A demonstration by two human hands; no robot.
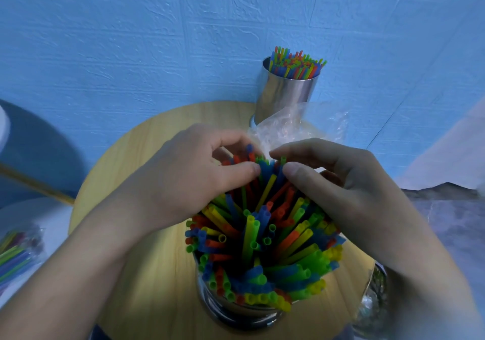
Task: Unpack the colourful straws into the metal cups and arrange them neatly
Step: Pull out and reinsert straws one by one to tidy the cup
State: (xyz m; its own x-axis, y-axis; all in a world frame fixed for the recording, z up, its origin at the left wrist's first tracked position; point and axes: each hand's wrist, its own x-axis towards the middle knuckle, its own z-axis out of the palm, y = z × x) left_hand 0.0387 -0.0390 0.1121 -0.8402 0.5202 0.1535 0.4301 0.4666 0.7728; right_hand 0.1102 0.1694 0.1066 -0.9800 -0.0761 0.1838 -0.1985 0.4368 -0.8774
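the left hand [189, 179] and right hand [349, 187] each pinch straws [262, 237] in the near cup [236, 311]; a hard tug could tip it or scatter them.

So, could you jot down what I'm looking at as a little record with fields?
table: round, wooden
near cup: metal, packed full
near straws: many colours, splayed outward
far cup: metal, by the wall
far straws: stand upright in the far cup
left hand: pinches near straws at their far side
right hand: pinches near straws beside the left hand
bag: clear, crumpled, in front of the far cup
pack: wrapped straws, left of the table
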